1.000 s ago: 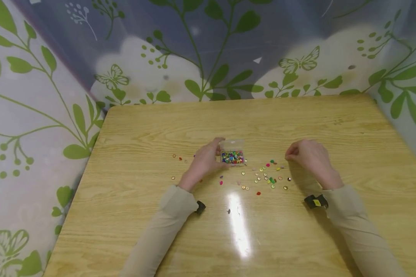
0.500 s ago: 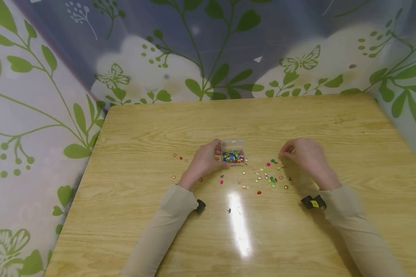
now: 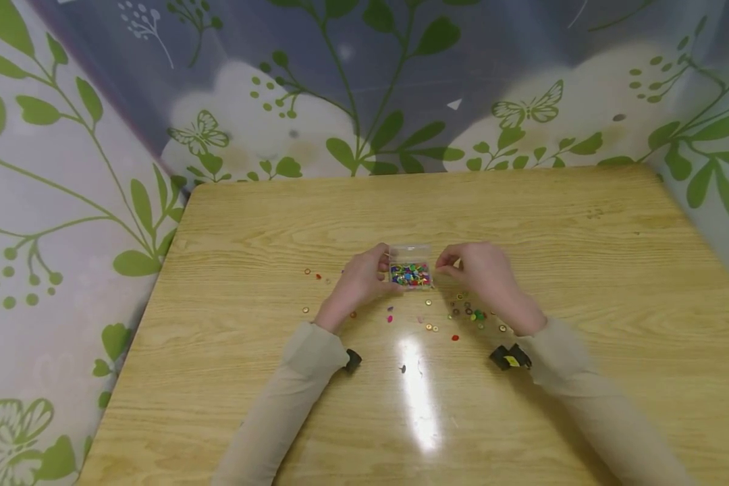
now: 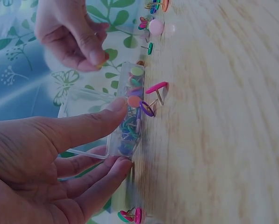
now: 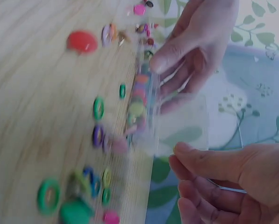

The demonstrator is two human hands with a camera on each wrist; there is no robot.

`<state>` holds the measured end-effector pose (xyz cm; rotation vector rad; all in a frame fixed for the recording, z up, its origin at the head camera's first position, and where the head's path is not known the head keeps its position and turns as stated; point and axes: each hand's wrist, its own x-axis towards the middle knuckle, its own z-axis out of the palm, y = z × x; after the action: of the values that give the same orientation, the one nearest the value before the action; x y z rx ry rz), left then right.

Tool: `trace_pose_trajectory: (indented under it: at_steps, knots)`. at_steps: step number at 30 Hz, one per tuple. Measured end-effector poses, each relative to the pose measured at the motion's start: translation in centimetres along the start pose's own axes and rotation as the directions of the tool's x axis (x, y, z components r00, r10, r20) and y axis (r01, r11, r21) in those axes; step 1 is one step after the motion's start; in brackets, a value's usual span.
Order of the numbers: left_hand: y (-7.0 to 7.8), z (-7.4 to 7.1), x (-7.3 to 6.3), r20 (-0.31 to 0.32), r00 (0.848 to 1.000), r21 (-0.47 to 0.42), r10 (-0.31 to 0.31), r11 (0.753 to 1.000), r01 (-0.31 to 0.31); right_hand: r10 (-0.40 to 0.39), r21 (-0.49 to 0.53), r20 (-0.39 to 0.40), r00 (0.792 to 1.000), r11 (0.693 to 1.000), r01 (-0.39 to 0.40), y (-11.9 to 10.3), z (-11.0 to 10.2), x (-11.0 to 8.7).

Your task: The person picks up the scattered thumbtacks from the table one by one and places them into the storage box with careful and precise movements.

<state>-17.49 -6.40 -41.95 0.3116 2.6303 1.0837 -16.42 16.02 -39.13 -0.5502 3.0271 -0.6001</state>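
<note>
A small clear plastic box (image 3: 410, 289) filled with colourful thumbtacks (image 3: 408, 275) stands on the table with its lid (image 3: 410, 252) raised. My left hand (image 3: 358, 280) holds the box by its left end, thumb along the front and fingers behind. Just right of the box is my right hand (image 3: 486, 273), thumb and forefinger pinched together. In the left wrist view a bit of yellow, a thumbtack (image 4: 101, 64), shows at those fingertips; the rest of it is hidden. A pink thumbtack (image 4: 157, 87) lies close in front of the box.
Several loose thumbtacks (image 3: 467, 311) are scattered on the wooden table (image 3: 279, 223) under and beside the right forearm. A red one (image 3: 455, 337) lies nearer the front, a lone dark one (image 3: 403, 369) further forward. A patterned wall (image 3: 401, 101) borders the table's far edge.
My right hand has moved left from the right side of the scattered thumbtacks to beside the box. The left hand and the box have stayed in place.
</note>
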Motion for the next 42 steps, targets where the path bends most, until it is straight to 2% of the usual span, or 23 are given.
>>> trace_pose_trajectory:
  at_steps: [5,11,30,42]
  knots:
    - [0.0,-0.1,0.0,-0.002,1.0,0.011,0.015,1.0,-0.015,-0.019,0.027,0.008,1.0,0.999,0.018,-1.2,0.7,0.8]
    - [0.0,-0.1,0.0,0.004,1.0,0.021,0.023,1.0,-0.023,-0.027,0.052,-0.017,0.999,0.998,0.028,-2.0,1.1,1.2]
    - [-0.1,-0.1,-0.1,0.001,0.999,0.026,0.035,0.999,-0.035,-0.022,0.101,-0.05,0.999,0.995,0.027,-1.8,1.2,1.2]
    - [0.0,-0.2,0.0,0.007,1.0,0.015,0.019,1.0,-0.02,-0.005,0.071,-0.056,0.998,0.997,0.009,-1.6,0.6,1.2]
